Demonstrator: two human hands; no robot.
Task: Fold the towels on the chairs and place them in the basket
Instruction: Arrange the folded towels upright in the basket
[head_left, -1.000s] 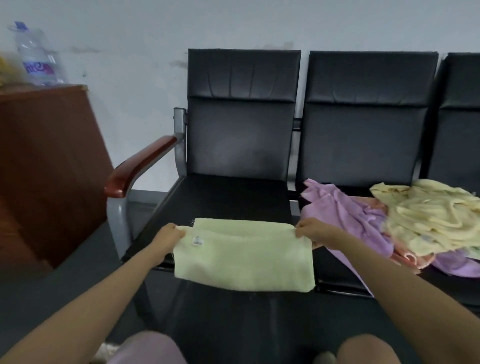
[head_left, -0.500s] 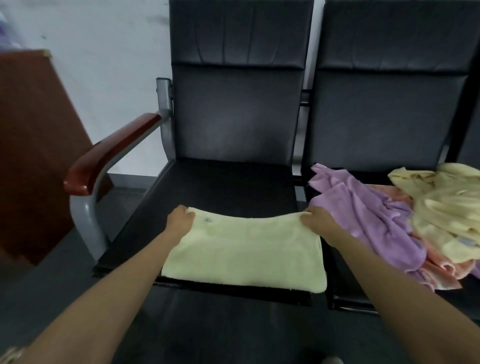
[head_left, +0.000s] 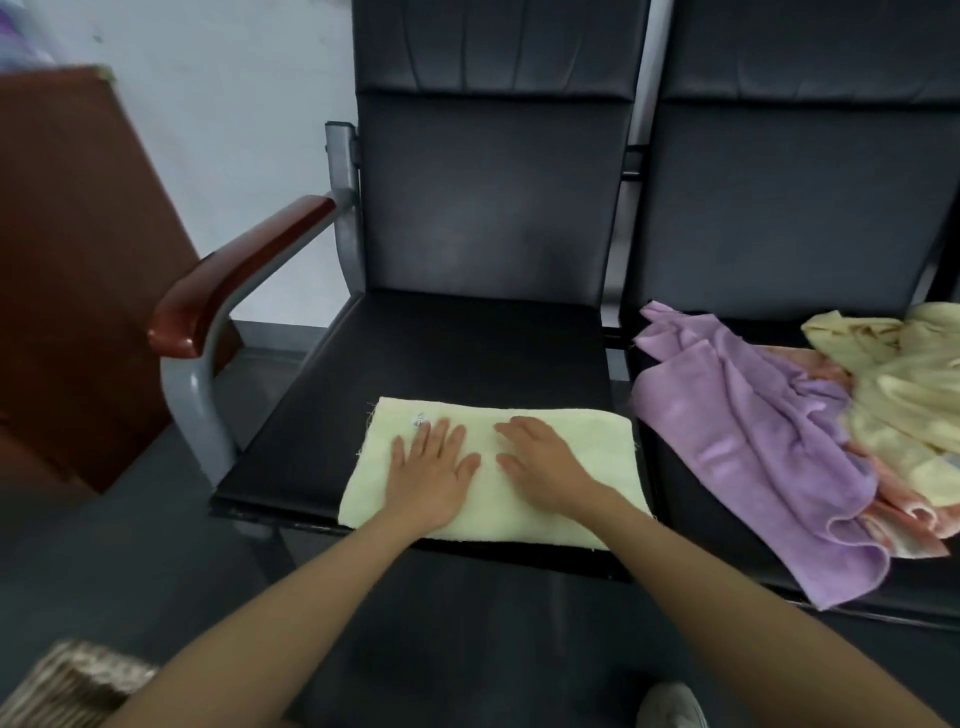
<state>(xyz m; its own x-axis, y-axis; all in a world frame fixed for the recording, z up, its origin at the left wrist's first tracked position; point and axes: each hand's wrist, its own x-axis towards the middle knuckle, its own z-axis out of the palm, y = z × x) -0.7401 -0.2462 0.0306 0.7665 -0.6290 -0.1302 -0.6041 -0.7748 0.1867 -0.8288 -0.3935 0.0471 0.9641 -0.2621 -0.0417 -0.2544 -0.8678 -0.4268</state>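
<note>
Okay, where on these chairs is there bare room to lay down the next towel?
Bare: the rear half of the left seat, between the pale yellow towel and the backrest, plus a strip toward the armrest. Crowded: the right seat, heaped with a purple towel, a pink towel and yellow towels.

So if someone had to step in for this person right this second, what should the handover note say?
Left hand and right hand: both open, lying flat on the pale yellow towel.
That towel lies folded flat at the front of the left chair seat, not yet in the wicker basket, which sits on the floor at lower left; its inside is not visible.
A purple towel, a pink towel and more yellow towels lie crumpled in a heap on the next seat.
Left to do: probably fold this towel smaller, basket it, then fold the heap.
</note>
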